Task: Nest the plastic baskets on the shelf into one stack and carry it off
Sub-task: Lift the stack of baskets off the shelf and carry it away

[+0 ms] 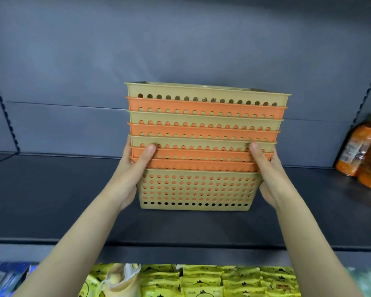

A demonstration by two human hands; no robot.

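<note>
A nested stack of several perforated plastic baskets (199, 185), beige and orange in turn, stands in the middle of the dark grey shelf (51, 200). Its beige bottom basket rests on the shelf or just above it; I cannot tell which. My left hand (130, 179) grips the stack's left end, thumb laid across the lower rims. My right hand (270, 179) grips the right end the same way, thumb on the rims. The fingers of both hands are hidden behind the basket ends.
Two orange bottles (364, 153) stand at the shelf's right end. Below the shelf's front edge (180, 247) lie yellow snack packets (212, 281) and blue packs (4, 275) at the lower left. The grey back panel (180, 39) rises behind the stack.
</note>
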